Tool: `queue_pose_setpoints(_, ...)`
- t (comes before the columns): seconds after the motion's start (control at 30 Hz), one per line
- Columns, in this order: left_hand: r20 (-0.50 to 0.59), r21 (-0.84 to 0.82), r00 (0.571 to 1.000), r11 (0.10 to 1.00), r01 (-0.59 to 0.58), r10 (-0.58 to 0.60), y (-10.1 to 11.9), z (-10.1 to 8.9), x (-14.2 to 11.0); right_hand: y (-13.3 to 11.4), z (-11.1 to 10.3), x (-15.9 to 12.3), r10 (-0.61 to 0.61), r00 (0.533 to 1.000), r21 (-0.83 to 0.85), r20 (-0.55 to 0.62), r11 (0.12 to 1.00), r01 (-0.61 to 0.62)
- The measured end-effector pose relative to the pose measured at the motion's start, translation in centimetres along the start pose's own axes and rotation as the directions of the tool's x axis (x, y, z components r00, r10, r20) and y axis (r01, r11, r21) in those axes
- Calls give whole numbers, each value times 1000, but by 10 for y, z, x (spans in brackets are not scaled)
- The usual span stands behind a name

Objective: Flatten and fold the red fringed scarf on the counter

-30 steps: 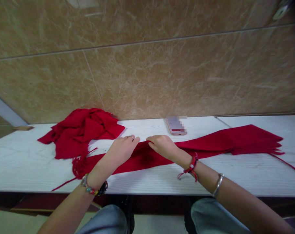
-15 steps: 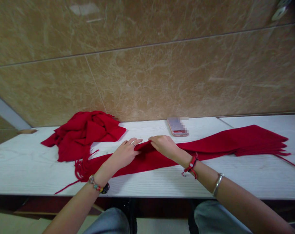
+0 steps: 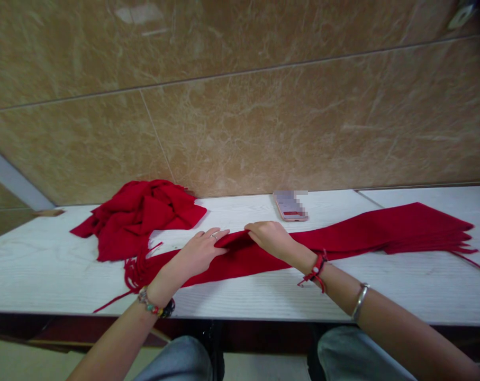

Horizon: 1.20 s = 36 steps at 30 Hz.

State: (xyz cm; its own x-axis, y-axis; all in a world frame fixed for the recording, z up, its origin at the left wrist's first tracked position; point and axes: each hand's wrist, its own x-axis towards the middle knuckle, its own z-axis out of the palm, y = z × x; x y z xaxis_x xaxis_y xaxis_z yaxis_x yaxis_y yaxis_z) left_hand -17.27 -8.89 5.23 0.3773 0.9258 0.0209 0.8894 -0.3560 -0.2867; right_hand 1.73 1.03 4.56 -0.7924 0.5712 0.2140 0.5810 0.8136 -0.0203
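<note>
A long red scarf [image 3: 398, 227], folded lengthwise and fringed at its ends, lies across the white table. My left hand [image 3: 202, 251] rests on its left half, fingers and thumb apart with red cloth showing between them. Just to the right, my right hand [image 3: 271, 239] pinches the scarf's far edge between bent fingers and thumb, lifting it slightly. The cloth under both palms is hidden. Beyond my left hand sits a crumpled heap of red fringed cloth [image 3: 144, 217].
A phone [image 3: 289, 205] lies behind the scarf, close to the brown marbled wall [image 3: 303, 127]. The white table [image 3: 343, 296] has its front edge just above my knees. At the upper right, a pale fitting [image 3: 462, 16] is on the wall.
My left hand has shifted slightly left along the scarf, widening the gap to my right hand. My right hand keeps its pinch on the edge. The camera view has moved slightly.
</note>
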Motion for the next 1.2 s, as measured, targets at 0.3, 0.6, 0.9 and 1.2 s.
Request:
queue_pose_setpoints(0.3, 330, 175, 851, 913, 370, -408, -3, -23, -34, 4, 3, -3, 9, 1000, 12, -3, 1000, -9)
queue_pose_setpoints(0.6, 190, 176, 900, 916, 361, -392, 12, -19, -12, 8, 9, 7, 55, 998, 32, 3, 998, -56)
queue_pose_setpoints(0.9, 276, -46, 906, 938, 345, -320, -22, -33, -47, 6, 2, -15, -199, 980, 183, 23, 964, 191)
queue_pose_setpoints(1.2, 467, -111, 836, 919, 379, -289, -21, -36, -54, 9, 22, -49, -419, 892, 104, -172, 892, 439)
